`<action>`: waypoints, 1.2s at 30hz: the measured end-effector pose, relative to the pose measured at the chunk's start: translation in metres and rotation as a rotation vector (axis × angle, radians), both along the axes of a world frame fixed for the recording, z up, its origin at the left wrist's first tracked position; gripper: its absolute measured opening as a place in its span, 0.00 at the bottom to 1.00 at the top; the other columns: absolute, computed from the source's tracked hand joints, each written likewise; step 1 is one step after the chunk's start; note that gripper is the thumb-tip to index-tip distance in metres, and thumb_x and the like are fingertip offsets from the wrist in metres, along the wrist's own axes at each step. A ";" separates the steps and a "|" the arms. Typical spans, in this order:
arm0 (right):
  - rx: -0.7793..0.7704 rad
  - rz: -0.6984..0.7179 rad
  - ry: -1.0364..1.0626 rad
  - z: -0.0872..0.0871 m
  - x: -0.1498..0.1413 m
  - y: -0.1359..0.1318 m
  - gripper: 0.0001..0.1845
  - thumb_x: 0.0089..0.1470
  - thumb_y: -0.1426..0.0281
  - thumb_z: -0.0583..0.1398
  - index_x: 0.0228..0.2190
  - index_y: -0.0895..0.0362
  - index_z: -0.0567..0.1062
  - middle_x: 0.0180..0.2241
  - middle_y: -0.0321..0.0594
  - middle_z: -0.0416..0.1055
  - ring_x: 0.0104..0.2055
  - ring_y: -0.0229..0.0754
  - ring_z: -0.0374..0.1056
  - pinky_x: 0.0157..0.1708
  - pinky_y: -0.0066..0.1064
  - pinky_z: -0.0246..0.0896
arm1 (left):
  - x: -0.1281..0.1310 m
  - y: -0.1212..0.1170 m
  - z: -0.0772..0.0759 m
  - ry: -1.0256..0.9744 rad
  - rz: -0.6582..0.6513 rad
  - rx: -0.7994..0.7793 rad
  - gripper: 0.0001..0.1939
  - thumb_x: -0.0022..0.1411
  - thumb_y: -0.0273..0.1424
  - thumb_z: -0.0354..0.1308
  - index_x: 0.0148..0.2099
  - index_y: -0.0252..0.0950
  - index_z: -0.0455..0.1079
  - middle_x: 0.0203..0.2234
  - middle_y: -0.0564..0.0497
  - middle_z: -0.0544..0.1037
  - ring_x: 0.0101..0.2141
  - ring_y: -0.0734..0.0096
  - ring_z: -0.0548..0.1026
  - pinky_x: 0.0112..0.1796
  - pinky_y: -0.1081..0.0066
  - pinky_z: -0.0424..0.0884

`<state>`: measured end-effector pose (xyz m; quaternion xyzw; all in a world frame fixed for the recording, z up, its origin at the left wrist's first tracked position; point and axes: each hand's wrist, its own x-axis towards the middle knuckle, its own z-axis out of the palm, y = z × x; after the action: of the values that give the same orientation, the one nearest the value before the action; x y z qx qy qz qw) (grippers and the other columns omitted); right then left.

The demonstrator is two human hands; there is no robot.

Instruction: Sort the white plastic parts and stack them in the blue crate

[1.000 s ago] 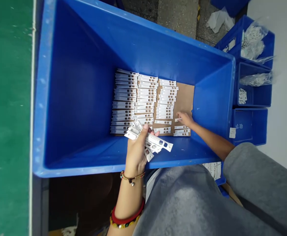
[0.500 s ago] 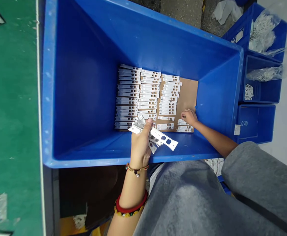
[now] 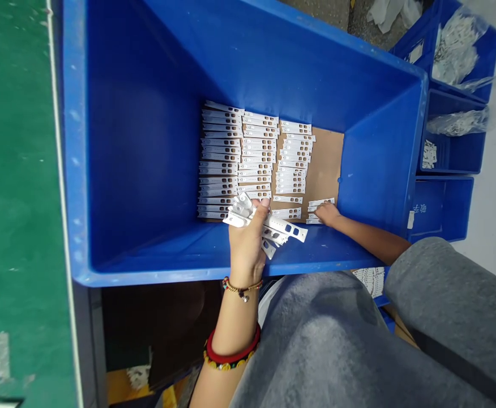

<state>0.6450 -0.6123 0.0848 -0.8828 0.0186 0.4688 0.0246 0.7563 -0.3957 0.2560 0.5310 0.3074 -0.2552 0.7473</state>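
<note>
I look down into a deep blue bin (image 3: 116, 170) with a brown cardboard sheet (image 3: 324, 164) on its bottom. Rows of flat white perforated strips (image 3: 242, 161) lie side by side on that sheet. My left hand (image 3: 248, 243) hovers over the bin's near side, closed around a bundle of the same white strips (image 3: 269, 226). My right hand (image 3: 328, 214) reaches down to the bottom at the near right and rests its fingers on a short stack of strips (image 3: 318, 204) there; whether it grips one I cannot tell.
A green surface (image 3: 14, 187) runs along the left of the bin. Smaller blue bins (image 3: 452, 153) with white parts in clear bags stand at the right. My grey-clad lap (image 3: 337, 345) fills the bottom of the view.
My right hand has slid toward the near edge of the cardboard, uncovering a few strips. My left hand keeps its bundle and has risen slightly in the picture as the view shifted.
</note>
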 end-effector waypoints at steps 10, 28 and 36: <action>0.006 -0.178 -0.123 0.022 0.027 -0.015 0.09 0.52 0.75 0.66 0.38 0.62 0.77 0.48 0.58 0.74 0.52 0.53 0.68 0.50 0.37 0.62 | 0.000 0.000 -0.003 -0.007 0.022 0.011 0.20 0.40 0.38 0.75 0.31 0.37 0.69 0.25 0.58 0.73 0.27 0.77 0.72 0.33 0.76 0.68; 0.185 -0.734 -0.326 0.024 0.068 -0.057 0.06 0.54 0.76 0.61 0.33 0.57 0.79 0.34 0.39 0.79 0.36 0.39 0.72 0.40 0.30 0.66 | 0.006 0.001 -0.002 0.061 0.067 -0.034 0.14 0.46 0.31 0.64 0.38 0.34 0.78 0.18 0.58 0.68 0.22 0.79 0.68 0.27 0.77 0.66; 0.038 -0.613 -0.296 -0.013 0.025 -0.072 0.08 0.54 0.74 0.61 0.34 0.55 0.81 0.42 0.42 0.76 0.49 0.44 0.65 0.52 0.33 0.57 | 0.004 0.000 0.004 0.057 0.018 -0.024 0.14 0.43 0.28 0.71 0.35 0.35 0.76 0.29 0.53 0.77 0.28 0.75 0.74 0.38 0.69 0.77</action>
<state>0.6700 -0.6844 0.0723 -0.8941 0.2705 0.3064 0.1831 0.7605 -0.3956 0.2598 0.5118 0.3302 -0.2671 0.7468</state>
